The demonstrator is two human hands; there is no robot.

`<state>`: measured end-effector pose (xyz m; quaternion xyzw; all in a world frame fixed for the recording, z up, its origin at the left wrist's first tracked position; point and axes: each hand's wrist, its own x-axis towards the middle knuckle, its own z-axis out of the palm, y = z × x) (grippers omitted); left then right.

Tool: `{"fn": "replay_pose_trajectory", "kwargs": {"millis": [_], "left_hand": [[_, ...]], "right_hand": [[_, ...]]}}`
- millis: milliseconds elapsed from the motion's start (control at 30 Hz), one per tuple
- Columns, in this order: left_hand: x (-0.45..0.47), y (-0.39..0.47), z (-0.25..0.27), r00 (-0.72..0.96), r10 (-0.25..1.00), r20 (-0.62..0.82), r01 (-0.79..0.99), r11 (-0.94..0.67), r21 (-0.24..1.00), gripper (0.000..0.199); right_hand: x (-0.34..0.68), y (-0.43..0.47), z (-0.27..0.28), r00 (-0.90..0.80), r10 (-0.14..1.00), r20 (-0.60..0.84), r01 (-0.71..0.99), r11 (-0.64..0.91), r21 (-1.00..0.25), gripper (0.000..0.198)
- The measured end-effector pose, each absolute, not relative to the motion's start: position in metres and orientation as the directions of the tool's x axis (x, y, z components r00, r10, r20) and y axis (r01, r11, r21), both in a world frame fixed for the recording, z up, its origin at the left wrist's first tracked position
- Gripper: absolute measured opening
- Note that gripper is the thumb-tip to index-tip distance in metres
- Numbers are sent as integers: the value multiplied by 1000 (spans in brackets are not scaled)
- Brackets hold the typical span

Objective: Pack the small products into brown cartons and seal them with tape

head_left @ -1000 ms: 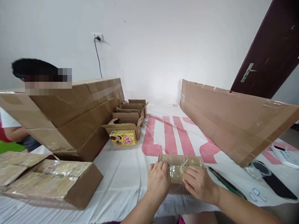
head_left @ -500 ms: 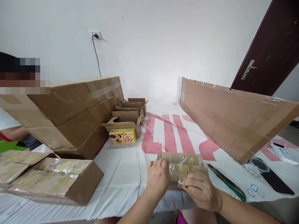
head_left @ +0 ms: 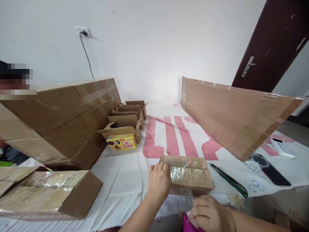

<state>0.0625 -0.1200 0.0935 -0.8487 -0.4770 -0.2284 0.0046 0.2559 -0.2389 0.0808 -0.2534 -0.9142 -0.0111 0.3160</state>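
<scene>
A small cardboard box [head_left: 193, 182] lies near the table's front edge, clear tape shining across its upper flaps. My left hand [head_left: 159, 182] has its fingers curled over the box's left end. Below the box's front side, my right hand [head_left: 210, 212] is closed on a strip of clear tape [head_left: 187, 194], which stretches up toward the box's front face. The fingertips of the right hand are partly hidden. Right of the box lies a green-handled utility knife [head_left: 231, 182], touched by neither hand.
Stacked large cartons [head_left: 58, 122] and taped boxes [head_left: 77, 196] stand left. Several open cardboard boxes [head_left: 124, 125] sit behind a yellow printed box [head_left: 122, 142]. A cardboard panel [head_left: 231, 119] stands right, near a dark phone-like slab [head_left: 277, 175]. A person's blurred head shows far left.
My right hand has moved from the box's top down past its front edge, drawing the tape strip with it. My left hand stays on the box. The view has shifted slightly.
</scene>
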Motion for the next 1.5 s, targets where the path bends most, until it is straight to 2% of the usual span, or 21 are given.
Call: {"fn": "replay_pose_trajectory", "kwargs": {"millis": [100,167,233,333,400,467,533,600,633,700,800,933,1033,1267,1400,1500], "left_hand": [[61,-119,92,458,790,408,799,-567,201,21],[61,-117,91,460,784,417,795,-573,200,21],[61,-116,90,460,777,430,793,-577,194,21],[60,-114,89,475,756,451,783,-597,176,22],[58,-115,88,489,737,467,771,-616,165,22],[56,-115,86,500,717,486,760,-632,150,22],[55,-115,85,507,696,509,753,-644,131,22],[55,-113,84,508,675,535,747,-655,116,23],[55,-113,83,507,666,547,743,-660,114,23],[55,-112,82,506,653,563,735,-668,114,23],[54,-112,81,505,650,568,731,-672,120,23],[53,-113,79,504,632,589,725,-680,110,23],[53,-112,79,499,622,604,717,-687,115,23],[48,-118,80,466,606,645,625,-741,246,20],[41,-128,80,432,580,691,559,-773,300,17],[31,-139,84,415,539,733,466,-818,337,21]], "right_hand": [[267,-253,77,-548,653,523,539,754,-377,20],[272,-263,71,-509,733,452,547,680,-487,18],[273,-272,59,-512,773,374,578,632,-516,18],[275,-286,35,-532,816,227,663,568,-488,17],[281,-293,21,-463,870,168,709,477,-520,11],[294,-298,12,-263,948,179,734,317,-601,6],[314,-301,7,44,976,215,738,113,-665,4],[337,-301,4,334,912,240,747,-101,-657,3],[347,-301,2,426,870,249,752,-187,-632,4],[363,-300,-1,504,822,264,766,-284,-577,4],[373,-298,-6,439,841,318,854,-280,-440,11],[378,-295,-8,275,855,439,961,-235,-144,27],[385,-293,-5,236,825,513,969,-241,-60,35],[365,-278,24,168,739,652,962,20,-271,16],[335,-271,51,155,748,646,901,161,-403,25],[318,-269,66,82,790,608,834,280,-477,32]]}}
